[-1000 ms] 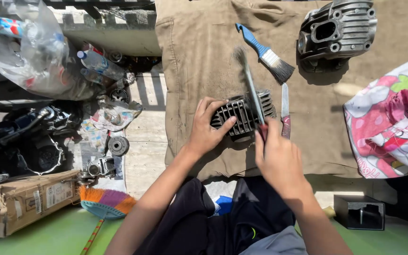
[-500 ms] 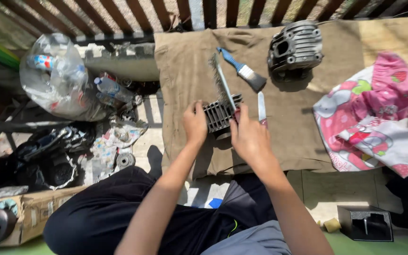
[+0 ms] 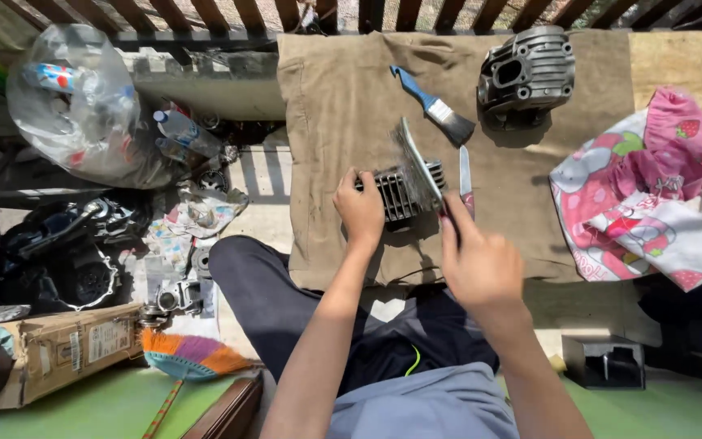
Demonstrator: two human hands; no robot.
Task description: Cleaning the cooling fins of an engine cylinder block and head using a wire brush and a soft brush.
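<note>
A person's left hand (image 3: 359, 207) wraps closed around one end of a finned metal engine part (image 3: 404, 191) lying on a brown cloth (image 3: 327, 106). The right hand (image 3: 477, 264) is closed on the handle of a wire brush (image 3: 418, 162), whose bristles rest across the fins just beyond the left fingers. A knife (image 3: 465, 175) lies beside the brush hand; a slipping stroke could scrape knuckles or strike that blade
</note>
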